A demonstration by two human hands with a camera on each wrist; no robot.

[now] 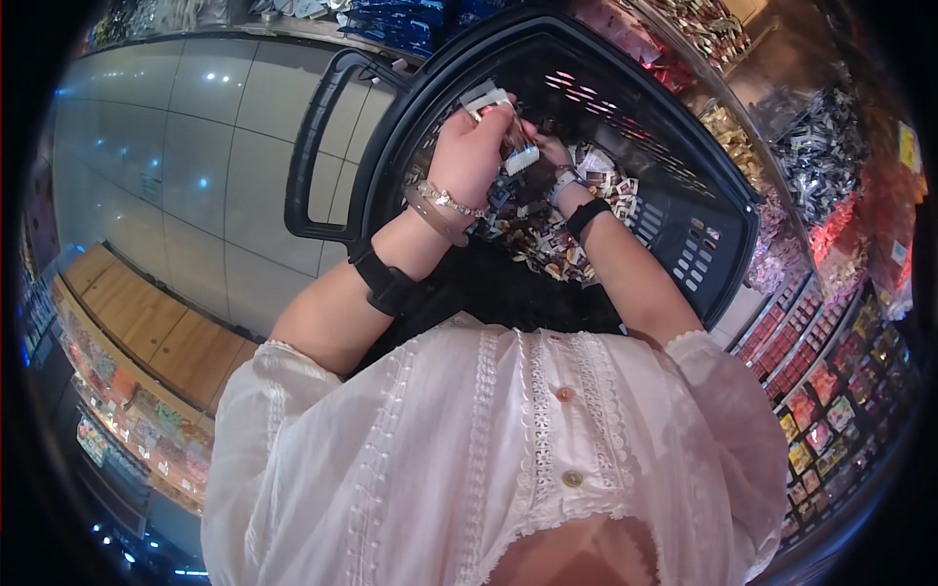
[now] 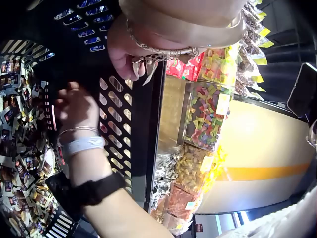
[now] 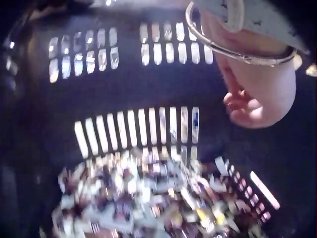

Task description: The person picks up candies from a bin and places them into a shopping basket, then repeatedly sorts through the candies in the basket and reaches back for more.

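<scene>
In the head view my left hand (image 1: 469, 151) pinches a white-ended wrapped packet (image 1: 521, 159) over the black basket (image 1: 718, 156); in the left wrist view, fingers of this hand (image 2: 130, 49) show below the bangle. Just right of the packet is my right hand (image 1: 553, 154), partly hidden behind it. Loosely curled fingers, with nothing visible in them, show on my right hand (image 3: 255, 101) in the right wrist view. Many small wrapped pieces (image 1: 557, 249) lie heaped in the basket, below both hands, also blurred in the right wrist view (image 3: 143, 198).
The basket's handle (image 1: 305, 156) sticks out left over the tiled floor (image 1: 195, 176). Bins of wrapped sweets (image 1: 816, 146) stand close along the right side. Packets (image 1: 391, 24) lie beyond the basket, and a wooden-topped display (image 1: 147, 313) stands at the left.
</scene>
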